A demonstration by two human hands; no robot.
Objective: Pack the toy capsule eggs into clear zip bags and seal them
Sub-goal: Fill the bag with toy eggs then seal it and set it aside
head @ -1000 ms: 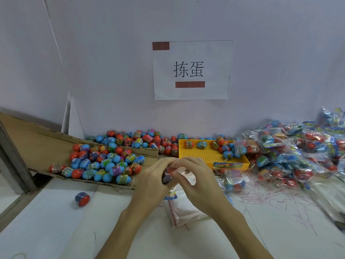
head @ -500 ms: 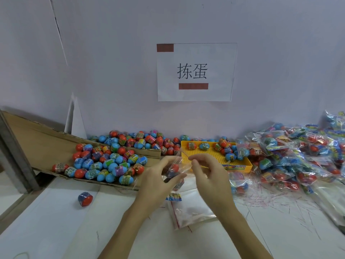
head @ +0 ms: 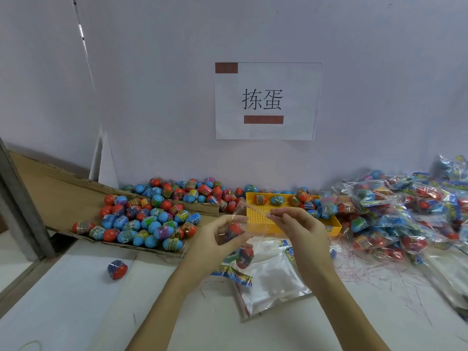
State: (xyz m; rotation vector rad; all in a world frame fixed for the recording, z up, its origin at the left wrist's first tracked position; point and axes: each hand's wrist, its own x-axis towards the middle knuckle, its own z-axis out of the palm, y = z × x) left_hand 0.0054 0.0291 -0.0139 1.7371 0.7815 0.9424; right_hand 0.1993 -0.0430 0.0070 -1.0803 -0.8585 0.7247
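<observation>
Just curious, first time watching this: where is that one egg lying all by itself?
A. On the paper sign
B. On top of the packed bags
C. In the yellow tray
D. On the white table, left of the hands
D: the lone egg sits apart on the white table, left of the left hand, below the cardboard.

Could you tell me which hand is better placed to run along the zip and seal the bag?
Right. The right hand already pinches the bag at its top strip, while the left hand grips the egg-filled body.
</observation>
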